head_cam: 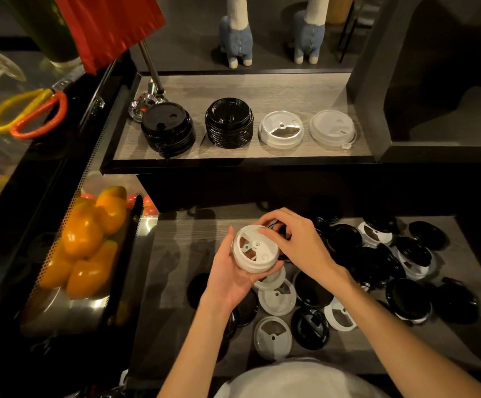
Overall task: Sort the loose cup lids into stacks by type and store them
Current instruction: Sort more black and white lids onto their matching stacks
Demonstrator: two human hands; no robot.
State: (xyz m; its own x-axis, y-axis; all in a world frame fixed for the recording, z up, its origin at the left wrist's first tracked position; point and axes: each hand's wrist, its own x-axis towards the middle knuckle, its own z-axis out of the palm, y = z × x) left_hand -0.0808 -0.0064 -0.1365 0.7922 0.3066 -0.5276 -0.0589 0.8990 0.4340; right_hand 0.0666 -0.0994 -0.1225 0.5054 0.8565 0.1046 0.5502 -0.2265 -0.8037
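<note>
Currently stacking: left hand (227, 278) grips white lids (255, 248), right hand (296, 239) pressing on top; next, shelve beside matching stack (281, 129).

Shelf (199, 152): 4 lid stacks, 2 black stacks (168, 127), 2 white stacks (281, 129). Two hands (227, 278) share 1 white stack (255, 248). Table (170, 282): loose black and white lids, overlapping, uncountable.

No readable text, labels or numbers were found anywhere. The lids, shelf and counter carried no legible markings or brands.
</note>
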